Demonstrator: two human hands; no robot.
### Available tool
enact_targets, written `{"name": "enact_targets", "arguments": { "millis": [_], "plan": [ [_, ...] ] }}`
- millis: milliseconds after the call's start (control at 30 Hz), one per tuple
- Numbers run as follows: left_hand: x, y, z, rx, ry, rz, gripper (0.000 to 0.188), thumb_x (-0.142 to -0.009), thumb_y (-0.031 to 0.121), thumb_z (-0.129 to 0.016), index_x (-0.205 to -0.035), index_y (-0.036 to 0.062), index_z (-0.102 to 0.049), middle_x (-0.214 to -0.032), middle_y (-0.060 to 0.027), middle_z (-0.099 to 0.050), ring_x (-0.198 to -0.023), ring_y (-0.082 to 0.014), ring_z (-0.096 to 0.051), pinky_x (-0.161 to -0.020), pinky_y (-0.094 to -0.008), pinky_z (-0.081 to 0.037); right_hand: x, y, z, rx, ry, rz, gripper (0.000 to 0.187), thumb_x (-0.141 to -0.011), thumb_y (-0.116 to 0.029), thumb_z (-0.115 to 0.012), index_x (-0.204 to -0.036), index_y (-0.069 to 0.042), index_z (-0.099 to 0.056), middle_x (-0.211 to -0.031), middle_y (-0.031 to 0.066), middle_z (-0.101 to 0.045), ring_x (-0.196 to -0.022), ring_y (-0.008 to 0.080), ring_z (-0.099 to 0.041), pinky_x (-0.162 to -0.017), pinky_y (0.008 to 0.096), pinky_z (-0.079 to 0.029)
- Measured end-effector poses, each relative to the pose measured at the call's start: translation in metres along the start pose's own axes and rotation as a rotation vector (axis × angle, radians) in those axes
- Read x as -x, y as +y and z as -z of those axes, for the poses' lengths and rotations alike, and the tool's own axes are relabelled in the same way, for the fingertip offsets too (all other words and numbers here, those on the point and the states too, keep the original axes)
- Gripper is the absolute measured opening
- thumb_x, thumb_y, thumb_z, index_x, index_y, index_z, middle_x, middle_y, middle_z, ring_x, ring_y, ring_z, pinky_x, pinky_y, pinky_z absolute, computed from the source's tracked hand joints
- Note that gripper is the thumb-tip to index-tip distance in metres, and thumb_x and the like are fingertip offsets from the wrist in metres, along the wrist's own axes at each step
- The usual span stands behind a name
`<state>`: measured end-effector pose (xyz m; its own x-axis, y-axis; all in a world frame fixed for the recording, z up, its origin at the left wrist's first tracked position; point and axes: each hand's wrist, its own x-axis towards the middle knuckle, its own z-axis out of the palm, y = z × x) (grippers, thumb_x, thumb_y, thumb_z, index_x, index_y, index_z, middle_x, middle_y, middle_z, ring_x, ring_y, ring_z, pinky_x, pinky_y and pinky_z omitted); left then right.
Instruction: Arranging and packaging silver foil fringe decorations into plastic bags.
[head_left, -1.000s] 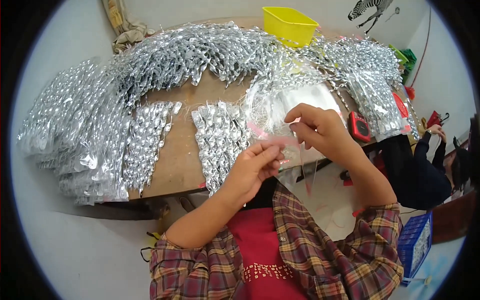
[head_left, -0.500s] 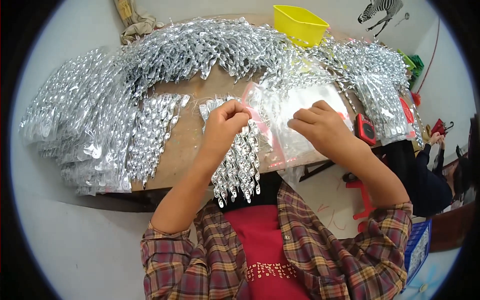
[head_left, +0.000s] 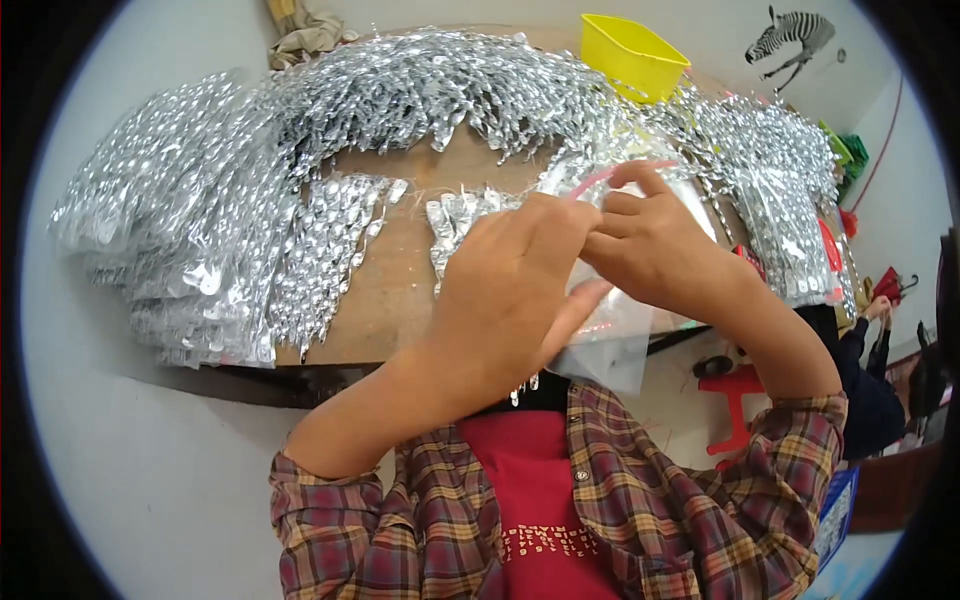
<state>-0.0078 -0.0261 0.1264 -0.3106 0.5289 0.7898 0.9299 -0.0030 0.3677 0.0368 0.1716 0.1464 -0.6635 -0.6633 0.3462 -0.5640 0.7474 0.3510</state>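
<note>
My left hand [head_left: 510, 285] is closed near the table's front edge, its thumb stretched over a clear plastic bag [head_left: 615, 355]. The fingertips of my right hand [head_left: 655, 240] meet it at the bag's upper part, thumb and index finger beside the pink edge strip [head_left: 592, 182]. The bag hangs below both hands, past the table edge. Tips of silver twisted strands [head_left: 525, 388] show beneath my left hand; what they hang from is hidden. More short silver strands [head_left: 450, 225] lie on the table behind that hand.
Silver strands pile along the back of the brown table [head_left: 400, 240], with bagged bundles [head_left: 190, 270] at left and right. A yellow bin [head_left: 632, 60] stands at the back. A red stool [head_left: 735, 400] is below the right side. Another person's hands [head_left: 878, 307] show far right.
My left hand has moved right to meet my right hand, and the clear bag is now lifted between them. The silver strands under my left hand are now mostly covered.
</note>
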Motion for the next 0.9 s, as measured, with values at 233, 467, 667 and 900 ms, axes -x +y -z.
{"name": "enact_targets", "arguments": {
  "millis": [233, 467, 667, 900],
  "plan": [
    [-0.02, -0.032, -0.003, -0.242, -0.219, -0.064, 0.018, -0.08, 0.012, -0.067, -0.096, 0.0091, -0.059, -0.075, -0.0059, -0.063, -0.078, -0.0253, -0.063, -0.09, -0.0439, -0.045, 0.007, 0.012, 0.051, -0.1, -0.025, -0.171, 0.017, -0.074, -0.014, -0.072, -0.08, -0.009, -0.058, -0.067, 0.0033, -0.058, -0.062, 0.0206, -0.055, -0.077, 0.0361, -0.041],
    [-0.072, -0.057, 0.011, 0.492, -0.46, 0.137, 0.014, -0.082, 0.015, -0.066, -0.092, 0.0047, -0.065, -0.08, -0.0048, -0.067, -0.077, -0.0132, -0.062, -0.073, -0.0262, -0.048, 0.018, 0.045, 0.112, -0.485, -0.188, -0.552, 0.014, -0.078, -0.016, -0.069, -0.081, -0.007, -0.058, -0.069, -0.0008, -0.058, -0.064, 0.0072, -0.055, -0.073, 0.0266, -0.04],
    [-0.103, -0.113, -0.037, 0.797, -0.481, 0.196, 0.018, -0.085, 0.019, -0.066, -0.093, 0.0034, -0.065, -0.086, -0.005, -0.067, -0.083, -0.0122, -0.063, -0.077, -0.0265, -0.049, 0.048, 0.123, 0.067, -1.015, 0.097, -0.595, 0.023, -0.091, -0.028, -0.059, -0.083, -0.007, -0.057, -0.071, -0.0024, -0.051, -0.06, 0.0048, -0.043, -0.057, 0.0192, -0.036],
    [-0.056, -0.154, -0.111, 0.636, -0.783, 0.287, 0.019, -0.073, 0.012, -0.072, -0.088, 0.0022, -0.067, -0.087, -0.0068, -0.069, -0.082, -0.0156, -0.064, -0.073, -0.0293, -0.051, 0.088, 0.098, 0.006, -1.121, -0.051, -1.011, 0.019, -0.09, -0.024, -0.061, -0.085, -0.006, -0.06, -0.064, -0.0069, -0.047, -0.054, 0.0018, -0.037, -0.049, 0.0176, -0.03]
  ]
}}
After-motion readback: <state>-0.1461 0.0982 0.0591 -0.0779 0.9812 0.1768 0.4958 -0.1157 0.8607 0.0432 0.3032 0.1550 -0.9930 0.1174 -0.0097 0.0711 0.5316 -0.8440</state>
